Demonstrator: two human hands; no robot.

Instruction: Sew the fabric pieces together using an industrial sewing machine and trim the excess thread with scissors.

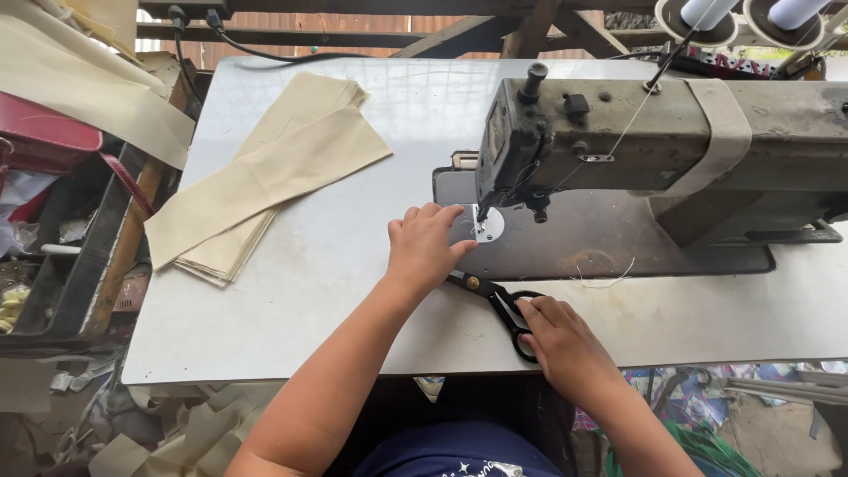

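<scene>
The person sits at an old industrial sewing machine (654,150) mounted on a pale worktop (353,291). The left hand (424,247) rests palm-down on the machine bed, fingers loosely curled, fingertips just beside the round needle plate (488,224) under the presser foot – it pinches nothing, and no cloth lies beneath it. The right hand (565,340) lies over the loop handles of a pair of black scissors (495,300) lying flat on the worktop near its front edge, blades pointing toward the left hand; the fingers cover the loops, but whether they are threaded through cannot be told.

A stack of cream fabric strips (265,185) lies well apart to the left, fanned in two overlapping bundles. A loose scrap of thread (605,278) sits on the bed to the right of the needle. Two thread cones (751,13) stand behind the machine head.

Judged step: between pieces – nothing under the needle, scissors being picked up or set down. The next move would call for a firm hold on the handles, blades kept clear of the left wrist
</scene>
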